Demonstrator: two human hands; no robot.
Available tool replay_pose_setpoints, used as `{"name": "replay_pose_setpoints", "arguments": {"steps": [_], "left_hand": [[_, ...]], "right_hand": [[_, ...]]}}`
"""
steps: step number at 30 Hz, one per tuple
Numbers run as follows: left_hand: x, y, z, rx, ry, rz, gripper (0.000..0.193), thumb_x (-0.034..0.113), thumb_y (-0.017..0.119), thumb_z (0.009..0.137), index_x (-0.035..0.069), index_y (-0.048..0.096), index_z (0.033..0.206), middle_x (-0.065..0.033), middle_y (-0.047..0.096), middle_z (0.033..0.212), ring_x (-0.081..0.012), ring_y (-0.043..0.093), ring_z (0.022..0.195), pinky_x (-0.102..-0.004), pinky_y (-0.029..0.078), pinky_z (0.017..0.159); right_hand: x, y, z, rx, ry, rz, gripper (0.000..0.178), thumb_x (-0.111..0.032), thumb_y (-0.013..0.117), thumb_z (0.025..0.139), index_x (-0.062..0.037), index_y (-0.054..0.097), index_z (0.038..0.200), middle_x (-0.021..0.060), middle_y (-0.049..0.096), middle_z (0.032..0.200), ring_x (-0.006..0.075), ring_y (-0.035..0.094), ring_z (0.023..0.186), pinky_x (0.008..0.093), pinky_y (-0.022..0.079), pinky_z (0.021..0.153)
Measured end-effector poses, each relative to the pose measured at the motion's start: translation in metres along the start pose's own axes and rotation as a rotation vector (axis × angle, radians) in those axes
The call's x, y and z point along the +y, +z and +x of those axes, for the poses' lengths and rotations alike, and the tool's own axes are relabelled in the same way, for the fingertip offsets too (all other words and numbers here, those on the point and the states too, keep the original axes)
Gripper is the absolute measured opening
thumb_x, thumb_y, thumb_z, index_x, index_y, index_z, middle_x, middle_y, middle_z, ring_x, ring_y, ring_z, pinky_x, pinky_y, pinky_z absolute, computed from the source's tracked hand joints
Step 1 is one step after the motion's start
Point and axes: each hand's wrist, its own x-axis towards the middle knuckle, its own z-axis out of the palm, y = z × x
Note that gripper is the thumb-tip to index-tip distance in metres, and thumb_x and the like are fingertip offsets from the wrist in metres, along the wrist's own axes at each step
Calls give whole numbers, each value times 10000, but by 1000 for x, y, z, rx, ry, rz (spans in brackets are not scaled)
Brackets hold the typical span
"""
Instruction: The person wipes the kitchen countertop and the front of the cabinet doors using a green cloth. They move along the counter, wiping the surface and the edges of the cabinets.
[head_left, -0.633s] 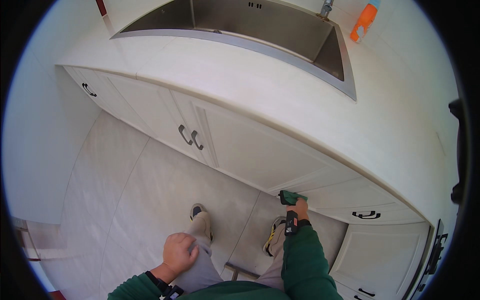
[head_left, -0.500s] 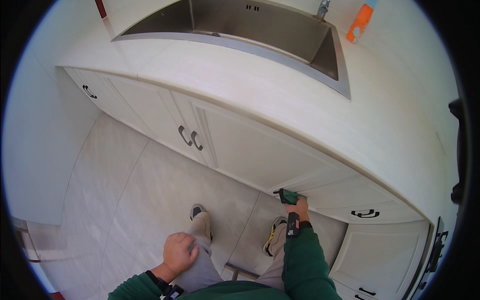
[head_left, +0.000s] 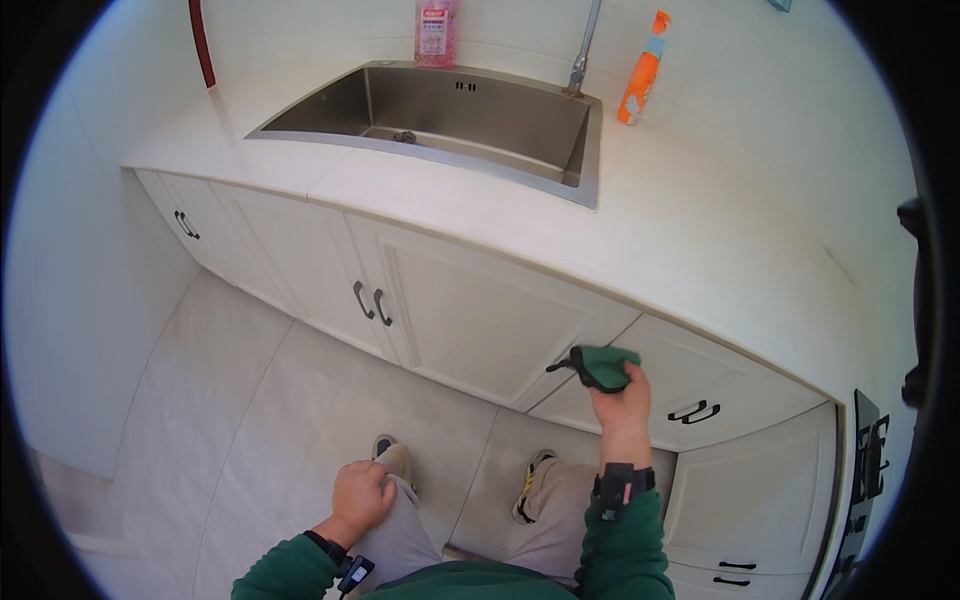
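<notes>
My right hand [head_left: 622,398] grips a green cloth [head_left: 606,366] with a black part and a short black strap-like end hanging out to its left. The cloth is in front of the white cabinet doors [head_left: 490,310]; I cannot tell whether it touches them. On my left knee rests my left hand [head_left: 362,497], palm down, thumb apart from the fingers, holding nothing. Dark cabinet handles [head_left: 694,412] sit to the right of the cloth.
Above the cabinets runs a white countertop [head_left: 690,240] with a steel sink [head_left: 480,120]. An orange spray bottle [head_left: 641,85] and a pink bottle [head_left: 435,35] stand behind it, beside a faucet [head_left: 580,70]. A low cabinet [head_left: 752,490] closes off the right side.
My right hand has risen along the cabinet front with the green cloth. My view has tilted up, showing more of the sink and the pink bottle. My left hand stays on the knee.
</notes>
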Motion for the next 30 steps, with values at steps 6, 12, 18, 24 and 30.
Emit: {"name": "replay_pose_setpoints", "arguments": {"steps": [6, 12, 18, 24, 30], "left_hand": [[3, 4, 2, 0, -6, 10, 160, 202, 669, 738, 66, 666, 822, -117, 660, 845, -334, 614, 840, -456, 477, 776], [4, 7, 6, -9, -8, 11, 155, 197, 676, 727, 67, 669, 811, -117, 662, 830, -336, 620, 822, -453, 485, 760], [5, 3, 11, -22, -9, -4, 164, 181, 690, 708, 64, 673, 822, -116, 668, 837, -334, 626, 828, -446, 487, 762], [3, -2, 14, -71, -29, 6, 172, 172, 696, 705, 68, 658, 837, -107, 654, 844, -326, 618, 847, -438, 474, 785], [-3, -9, 11, -116, -53, 30, 178, 167, 700, 705, 76, 645, 847, -92, 643, 866, -311, 612, 873, -425, 465, 814]], "right_hand": [[-64, 53, -81, -464, -219, 30, 309, -106, 528, 921, -7, 532, 1213, 124, 601, 1219, 301, 581, 1130, 459, 431, 1038], [-32, 21, -54, -316, -693, -271, 299, -30, 535, 885, -9, 489, 1180, 99, 586, 1108, 222, 596, 1002, 356, 503, 888], [12, -47, 35, -3, -570, -307, 351, -50, 526, 889, 1, 435, 1225, 123, 572, 1108, 230, 594, 958, 356, 525, 812], [54, -121, 112, 313, -216, -352, 395, -89, 533, 869, -18, 450, 1249, 125, 569, 1112, 255, 578, 962, 401, 529, 793], [59, -176, 156, -52, -345, -2401, 325, -159, 623, 795, -23, 612, 1090, 169, 648, 1087, 349, 632, 979, 433, 525, 817]]}}
